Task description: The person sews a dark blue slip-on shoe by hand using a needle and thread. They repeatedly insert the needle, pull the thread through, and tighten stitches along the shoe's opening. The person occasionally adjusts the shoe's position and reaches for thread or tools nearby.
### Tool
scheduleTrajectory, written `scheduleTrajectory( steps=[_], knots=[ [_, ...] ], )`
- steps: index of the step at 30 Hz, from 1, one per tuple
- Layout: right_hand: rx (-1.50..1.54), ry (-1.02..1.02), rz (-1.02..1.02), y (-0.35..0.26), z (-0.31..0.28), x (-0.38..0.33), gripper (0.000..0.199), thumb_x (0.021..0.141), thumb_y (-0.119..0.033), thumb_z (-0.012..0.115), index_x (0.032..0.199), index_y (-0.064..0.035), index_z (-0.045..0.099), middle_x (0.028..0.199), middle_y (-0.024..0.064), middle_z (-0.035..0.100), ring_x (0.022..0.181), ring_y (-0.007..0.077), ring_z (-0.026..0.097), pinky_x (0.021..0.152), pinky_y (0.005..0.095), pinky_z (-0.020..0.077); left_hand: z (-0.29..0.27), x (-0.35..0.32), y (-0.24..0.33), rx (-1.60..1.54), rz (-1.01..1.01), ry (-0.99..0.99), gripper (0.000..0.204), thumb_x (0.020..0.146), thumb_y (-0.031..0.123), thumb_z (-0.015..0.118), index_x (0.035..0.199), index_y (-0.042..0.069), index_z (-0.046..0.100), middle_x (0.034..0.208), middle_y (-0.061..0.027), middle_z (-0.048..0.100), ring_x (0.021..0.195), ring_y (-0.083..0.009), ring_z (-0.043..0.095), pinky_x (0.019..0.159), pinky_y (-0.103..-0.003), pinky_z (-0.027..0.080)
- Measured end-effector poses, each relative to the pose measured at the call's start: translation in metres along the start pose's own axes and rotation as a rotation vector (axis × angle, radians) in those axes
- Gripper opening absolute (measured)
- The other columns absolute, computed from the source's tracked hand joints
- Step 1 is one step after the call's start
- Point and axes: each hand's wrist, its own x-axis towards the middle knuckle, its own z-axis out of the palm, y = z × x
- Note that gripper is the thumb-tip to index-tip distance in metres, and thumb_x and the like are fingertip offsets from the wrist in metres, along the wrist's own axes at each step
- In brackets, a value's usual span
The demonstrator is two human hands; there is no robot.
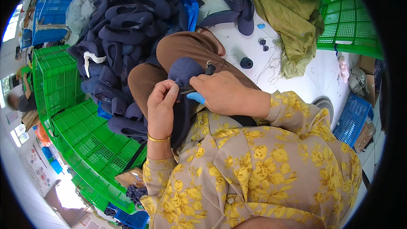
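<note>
On my lap lies a navy fabric shoe (185,70), its rounded end pointing away from me. My left hand (162,104) is closed, thumb and fingers pinching the shoe's near edge. My right hand (222,93) is wrapped round a small pair of dark thread snips (187,91), whose blades reach to the shoe beside my left fingertips. A blue cover (196,97) sits on one right finger. Whatever thread lies between blades and fabric is too small to make out.
A heap of navy shoes (127,25) rises left of my knees, beside green crates (85,144). More shoes (246,15), a dark thread spool (246,62) and loose threads lie on the white floor. An olive sack (288,21) lies beside another green crate (349,25). A person (27,99) is far left.
</note>
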Motion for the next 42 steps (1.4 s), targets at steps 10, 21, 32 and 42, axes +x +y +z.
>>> scheduleTrajectory(
  steps=[10,21,32,42],
  knots=[
    [-0.09,0.01,0.061,-0.007,0.004,0.001,0.016,0.081,-0.012,0.059,0.092,-0.0024,0.053,0.079,0.0134,0.065,0.071,0.031,0.067,0.06,0.0415,0.0534,-0.001,0.0,-0.004,-0.054,0.01,-0.02,0.014,0.096,0.014,0.059,0.103,0.002,0.062,0.085,0.0049,0.056,0.074,-0.0045,0.048,0.068,-0.019,0.039],
    [0.06,0.076,0.166,-0.001,-0.001,-0.002,0.025,0.081,-0.014,0.064,0.1,-0.0052,0.052,0.084,0.0124,0.063,0.072,0.0331,0.065,0.06,0.0417,0.0505,-0.007,-0.005,0.009,-0.045,0.081,0.085,0.017,0.099,0.015,0.057,0.107,0.0,0.06,0.099,-0.0014,0.062,0.083,-0.0075,0.056,0.073,-0.023,0.049],
    [0.104,0.142,-0.095,0.009,-0.003,-0.001,0.036,0.074,-0.002,0.061,0.108,-0.0138,0.061,0.086,0.0066,0.062,0.074,0.0333,0.063,0.061,0.0419,0.0496,-0.023,0.01,0.002,0.161,0.077,-0.071,0.014,0.091,-0.001,0.063,0.105,0.001,0.062,0.095,0.0038,0.06,0.087,-0.0042,0.055,0.081,-0.019,0.045],
    [-0.274,0.339,-0.52,0.017,0.011,-0.011,0.032,0.07,-0.009,0.066,0.1,-0.0171,0.06,0.079,0.0013,0.048,0.06,0.0199,0.056,0.051,0.0313,0.0467,-0.034,0.002,-0.005,0.236,0.239,0.026,0.009,0.086,-0.006,0.065,0.092,0.001,0.064,0.087,0.001,0.061,0.082,-0.0055,0.057,0.077,-0.02,0.047]
  ],
)
